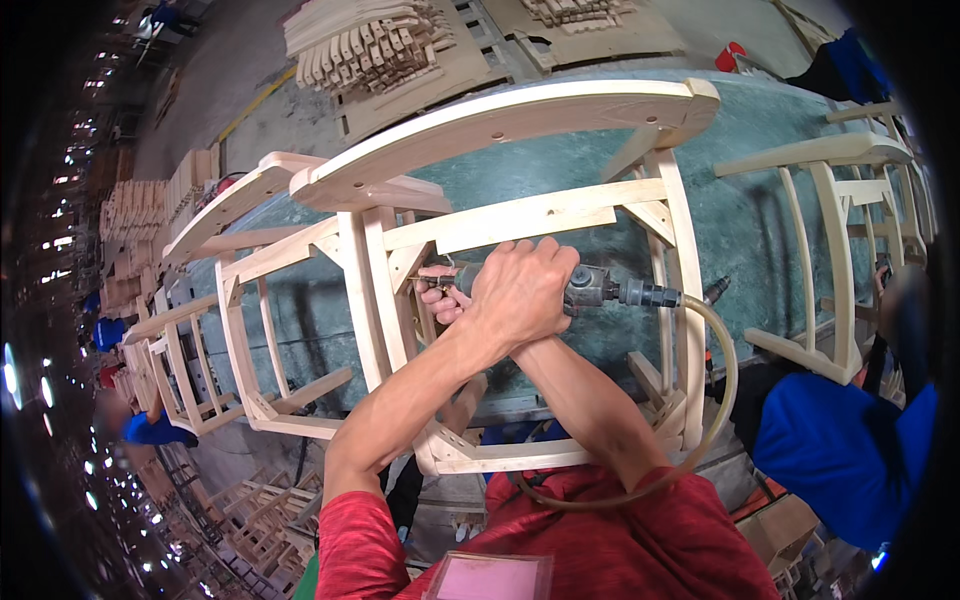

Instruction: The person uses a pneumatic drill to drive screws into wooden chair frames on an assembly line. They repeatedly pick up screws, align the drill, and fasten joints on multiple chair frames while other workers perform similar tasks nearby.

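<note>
One chair frame (pixel 681 250) stood on the green table (pixel 750 260) before the person, and the two forearms crossed inside it, the left lying over the right. One drill (pixel 592 285) was inside that frame too, below its inner rail (pixel 550 212), lying crosswise. The left hand (pixel 525 285) was wrapped over the drill's body, its fingers grasping it firmly. The right hand (pixel 440 297) was at the drill's left end, beside the left one of two corner blocks (pixel 405 266) under the rail; its fingers were curled, but whether they gripped the drill I could not tell. One hose (pixel 731 365) ran from the drill's right end and curved down toward the person's red shirt (pixel 620 535), where one pink card (pixel 487 578) hung.

Three round dark spots marked the curved top piece (pixel 430 138) of the frame. To the left stood two more frames (pixel 228 310); to the right at least two (pixel 830 240), partly overlapping. Beyond the table lay two wood piles (pixel 370 45) and one red bucket (pixel 732 55). Two co-workers in blue (pixel 835 455) were on the right, one near and one at the far side.
</note>
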`<state>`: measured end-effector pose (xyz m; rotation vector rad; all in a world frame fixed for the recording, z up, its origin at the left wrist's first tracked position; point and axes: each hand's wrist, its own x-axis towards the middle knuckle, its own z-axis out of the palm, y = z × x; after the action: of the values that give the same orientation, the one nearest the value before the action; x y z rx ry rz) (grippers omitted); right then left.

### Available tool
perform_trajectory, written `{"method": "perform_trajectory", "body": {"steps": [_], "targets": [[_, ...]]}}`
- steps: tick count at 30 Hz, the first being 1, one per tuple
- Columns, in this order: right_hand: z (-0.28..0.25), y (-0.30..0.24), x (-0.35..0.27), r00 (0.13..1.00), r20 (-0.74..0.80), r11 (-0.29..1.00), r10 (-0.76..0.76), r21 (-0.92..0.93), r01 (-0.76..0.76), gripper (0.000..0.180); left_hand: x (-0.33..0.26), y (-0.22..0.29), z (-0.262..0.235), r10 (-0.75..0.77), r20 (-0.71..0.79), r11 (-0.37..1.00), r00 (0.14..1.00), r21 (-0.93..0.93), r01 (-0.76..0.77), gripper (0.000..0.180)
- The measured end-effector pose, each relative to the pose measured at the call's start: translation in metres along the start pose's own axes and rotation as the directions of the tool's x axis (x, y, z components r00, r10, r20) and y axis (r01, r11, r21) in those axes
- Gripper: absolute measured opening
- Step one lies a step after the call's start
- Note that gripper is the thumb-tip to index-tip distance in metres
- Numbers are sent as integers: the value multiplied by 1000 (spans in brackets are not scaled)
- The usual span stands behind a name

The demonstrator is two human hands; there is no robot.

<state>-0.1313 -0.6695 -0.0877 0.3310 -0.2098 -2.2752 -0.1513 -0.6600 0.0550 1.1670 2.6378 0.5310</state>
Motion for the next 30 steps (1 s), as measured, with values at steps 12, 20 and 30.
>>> {"method": "perform_trajectory", "body": {"steps": [12, 20, 30], "targets": [[-1, -14, -30, 911, -305, 956, -277, -184, 230, 25, 0, -17, 19, -46, 72, 997, 996, 68, 41, 40], [-34, -59, -74, 730, -349, 787, -588, -453, 417, 20, 6, -17, 23, -74, 81, 995, 994, 78, 68, 35], [-46, -68, -75, 779, -251, 757, -574, -526, 389, 16, 0, -16, 21, -70, 57, 994, 996, 84, 65, 36]]}}
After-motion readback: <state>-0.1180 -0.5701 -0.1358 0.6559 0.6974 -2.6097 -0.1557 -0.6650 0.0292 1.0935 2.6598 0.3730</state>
